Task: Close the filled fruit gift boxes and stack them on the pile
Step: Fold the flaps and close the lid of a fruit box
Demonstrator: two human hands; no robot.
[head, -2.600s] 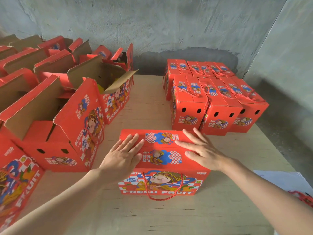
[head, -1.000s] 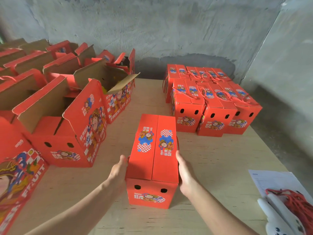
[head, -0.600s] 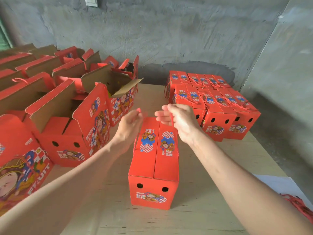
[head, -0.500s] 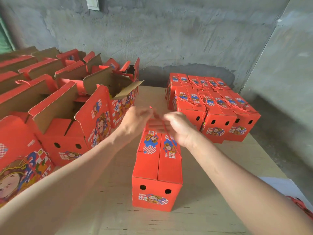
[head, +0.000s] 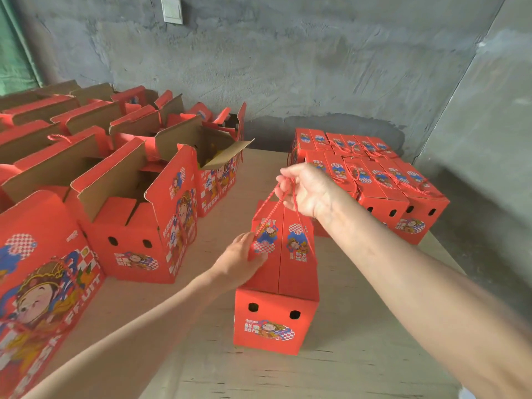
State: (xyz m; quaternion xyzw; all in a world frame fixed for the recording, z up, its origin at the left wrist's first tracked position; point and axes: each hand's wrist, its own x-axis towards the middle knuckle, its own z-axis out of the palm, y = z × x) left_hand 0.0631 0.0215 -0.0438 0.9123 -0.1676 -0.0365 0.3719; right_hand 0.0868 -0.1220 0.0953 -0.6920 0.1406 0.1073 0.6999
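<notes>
At the left, open boxes [head: 129,214] of red corrugated card stand in rows, brown inner flaps raised. The left hand [head: 240,263] clasps the upper left edge of the closed gift box [head: 280,283], thumb over its smooth printed lid. This long rectangular box stands mid-front on the pale plywood table [head: 359,370], with two round holes in its near end. The right hand [head: 305,191] pinches its twisted red cord handles [head: 264,204], held taut above the lid. Farther right, the pile of closed boxes [head: 383,182] sits by the rough concrete wall [head: 316,67].
</notes>
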